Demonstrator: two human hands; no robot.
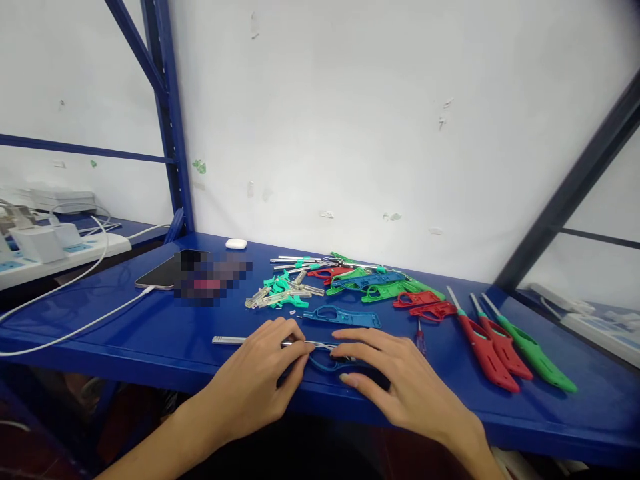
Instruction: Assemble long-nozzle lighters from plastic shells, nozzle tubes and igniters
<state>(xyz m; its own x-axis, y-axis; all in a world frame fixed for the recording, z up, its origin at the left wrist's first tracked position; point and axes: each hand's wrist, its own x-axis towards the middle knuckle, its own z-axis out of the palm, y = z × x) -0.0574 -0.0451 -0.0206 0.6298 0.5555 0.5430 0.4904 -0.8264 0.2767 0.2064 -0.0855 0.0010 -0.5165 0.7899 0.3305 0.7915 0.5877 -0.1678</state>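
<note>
My left hand (263, 373) pinches a thin metal tube (227, 341) that lies along the blue shelf (125, 320). Its fingertips meet the tube where it joins a blue plastic lighter shell (330, 363). My right hand (400, 383) rests on that shell from the right, fingers curved over it and pressing it down. A second blue shell half (345, 317) lies just behind the hands. A small red-handled screwdriver (420, 337) sits by my right hand's knuckles.
Behind lie a pile of red, green and blue shell halves (375, 283) and several small teal-and-metal parts (283, 293). Three finished long lighters (505, 347), two red and one green, lie at right. A phone (163, 273) with white cable and an earbud case (236, 244) sit at left.
</note>
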